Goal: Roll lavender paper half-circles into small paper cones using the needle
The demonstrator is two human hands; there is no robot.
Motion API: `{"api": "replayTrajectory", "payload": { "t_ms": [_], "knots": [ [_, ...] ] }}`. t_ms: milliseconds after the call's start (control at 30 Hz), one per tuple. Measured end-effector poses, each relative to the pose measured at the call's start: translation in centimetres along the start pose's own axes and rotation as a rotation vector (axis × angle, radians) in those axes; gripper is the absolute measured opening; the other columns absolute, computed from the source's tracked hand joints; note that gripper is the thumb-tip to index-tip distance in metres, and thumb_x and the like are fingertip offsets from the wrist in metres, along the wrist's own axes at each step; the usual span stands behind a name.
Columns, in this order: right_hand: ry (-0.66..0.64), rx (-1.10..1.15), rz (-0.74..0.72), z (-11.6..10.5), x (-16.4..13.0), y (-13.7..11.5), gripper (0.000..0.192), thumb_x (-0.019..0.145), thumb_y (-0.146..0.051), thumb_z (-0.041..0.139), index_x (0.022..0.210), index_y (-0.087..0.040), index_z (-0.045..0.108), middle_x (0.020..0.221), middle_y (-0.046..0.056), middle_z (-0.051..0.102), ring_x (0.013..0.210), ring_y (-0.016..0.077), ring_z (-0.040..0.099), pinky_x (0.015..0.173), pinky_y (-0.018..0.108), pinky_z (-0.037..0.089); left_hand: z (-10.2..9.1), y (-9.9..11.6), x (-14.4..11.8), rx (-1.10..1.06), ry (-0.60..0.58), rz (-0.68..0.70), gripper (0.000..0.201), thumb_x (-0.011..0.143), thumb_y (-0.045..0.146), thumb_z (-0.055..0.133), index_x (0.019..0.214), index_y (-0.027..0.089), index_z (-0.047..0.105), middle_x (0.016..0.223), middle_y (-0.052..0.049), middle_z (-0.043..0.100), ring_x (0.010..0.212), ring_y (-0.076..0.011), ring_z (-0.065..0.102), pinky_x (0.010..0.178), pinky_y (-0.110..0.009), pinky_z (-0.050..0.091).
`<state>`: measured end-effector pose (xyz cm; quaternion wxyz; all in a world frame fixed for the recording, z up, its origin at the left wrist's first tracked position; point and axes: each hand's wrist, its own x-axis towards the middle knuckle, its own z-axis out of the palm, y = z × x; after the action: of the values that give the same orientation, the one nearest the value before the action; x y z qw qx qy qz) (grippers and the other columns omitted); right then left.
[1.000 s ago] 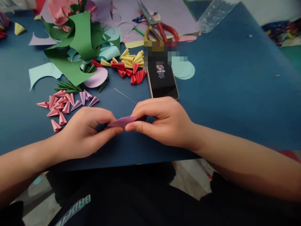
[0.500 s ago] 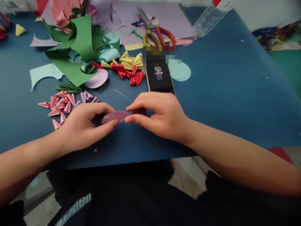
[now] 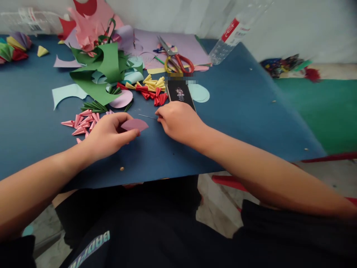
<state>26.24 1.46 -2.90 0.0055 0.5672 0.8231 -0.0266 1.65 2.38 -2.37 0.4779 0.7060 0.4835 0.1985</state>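
Worktop [image 3: 237, 126]: blue, its near edge running right in front of a dark shirt [image 3: 156, 223]
Left hand [image 3: 107, 136]: fingers nearly together, thumb on the near side, pinching the purple paper
Purple paper [image 3: 135, 124]: curved piece poking out past the left fingertips, above the worktop
Right hand [image 3: 181, 121]: fingertips bunched close at one end of the thin rod; can't tell if they've actually got hold of it
Thin rod [image 3: 147, 116]: needle-like, between the two hands
Pink cones [image 3: 83, 123]: loose pile beyond the left forearm
Phone [image 3: 181, 95]: just past the right hand; pale blue circles [image 3: 200, 93] beside it
Red cones [image 3: 160, 97]: left of the phone; yellow cones [image 3: 153, 83] right behind
Scissors [image 3: 174, 56]: farther back; clear bottle [image 3: 229, 39] off to their right
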Motion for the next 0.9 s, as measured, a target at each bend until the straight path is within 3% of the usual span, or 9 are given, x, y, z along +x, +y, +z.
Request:
{"api": "replayTrajectory", "payload": {
  "t_ms": [100,300,500,567,633,733,800,900],
  "knots": [
    [-0.093,-0.096,-0.035,-1.0,0.8,-0.5,0.033,0.106,-0.005,0.057,0.131,-0.001,0.078,0.129,0.027,0.082,0.121,0.0396,0.078,0.099,0.046,0.056,-0.1,-0.2,0.0,-0.037,0.033,0.017,0.04,0.077,0.053,0.085,0.096,0.019,0.077,0.074,-0.001,0.074,0.069,-0.0209,0.067,0.06,-0.03,0.045],
    [-0.154,-0.106,-0.101,-1.1,2.6,-0.1,0.032,0.102,-0.006,0.061,0.129,-0.002,0.078,0.125,0.026,0.083,0.117,0.0369,0.079,0.092,0.04,0.054,-0.3,-0.2,0.0,-0.167,0.088,0.019,0.039,0.078,0.048,0.088,0.102,0.02,0.078,0.084,-0.002,0.079,0.077,-0.0218,0.072,0.07,-0.031,0.051],
    [-0.104,-0.008,-0.094,-2.2,2.9,0.4,0.036,0.091,-0.006,0.065,0.123,-0.003,0.082,0.111,0.022,0.085,0.102,0.0323,0.078,0.084,0.039,0.05,-0.1,-0.6,0.2,-0.234,0.121,0.011,0.037,0.078,0.048,0.089,0.099,0.02,0.077,0.087,-0.002,0.078,0.079,-0.0215,0.073,0.075,-0.033,0.055],
    [-0.008,0.273,-0.054,-2.7,2.6,0.5,0.025,0.084,-0.006,0.069,0.104,-0.008,0.084,0.092,0.013,0.083,0.085,0.0244,0.073,0.077,0.035,0.049,0.0,-0.5,0.2,-0.263,0.142,0.003,0.036,0.078,0.047,0.089,0.099,0.02,0.077,0.086,-0.001,0.078,0.078,-0.0207,0.072,0.075,-0.032,0.055],
    [0.043,0.744,-0.019,-2.6,2.2,0.5,0.012,0.078,-0.009,0.07,0.084,-0.013,0.08,0.072,0.003,0.073,0.066,0.0155,0.062,0.065,0.029,0.045,0.1,-0.3,0.1,-0.283,0.156,-0.009,0.034,0.078,0.046,0.089,0.098,0.02,0.078,0.084,-0.001,0.077,0.077,-0.0198,0.071,0.075,-0.032,0.055],
    [-0.024,1.407,-0.04,-1.4,1.9,0.1,0.007,0.075,-0.016,0.076,0.081,-0.015,0.079,0.06,-0.003,0.065,0.057,0.0108,0.055,0.056,0.025,0.041,0.1,0.0,0.0,-0.296,0.144,-0.024,0.031,0.079,0.045,0.088,0.096,0.02,0.08,0.082,-0.001,0.077,0.076,-0.0188,0.07,0.073,-0.03,0.055],
    [-0.052,1.651,-0.045,-0.2,1.8,-0.3,0.011,0.073,-0.019,0.085,0.083,-0.015,0.083,0.06,-0.003,0.067,0.057,0.0099,0.056,0.055,0.023,0.043,0.0,0.1,-0.1,-0.27,0.129,-0.027,0.029,0.08,0.043,0.089,0.094,0.02,0.081,0.081,-0.001,0.076,0.075,-0.018,0.07,0.072,-0.029,0.055],
    [-0.031,1.81,0.01,1.3,1.7,-0.6,0.022,0.071,-0.022,0.099,0.087,-0.016,0.086,0.067,-0.003,0.071,0.057,0.0074,0.058,0.055,0.021,0.046,0.0,0.1,-0.2,-0.292,0.108,-0.029,0.029,0.082,0.043,0.091,0.095,0.019,0.083,0.088,-0.003,0.08,0.081,-0.0189,0.073,0.074,-0.029,0.057]
  ]
}}
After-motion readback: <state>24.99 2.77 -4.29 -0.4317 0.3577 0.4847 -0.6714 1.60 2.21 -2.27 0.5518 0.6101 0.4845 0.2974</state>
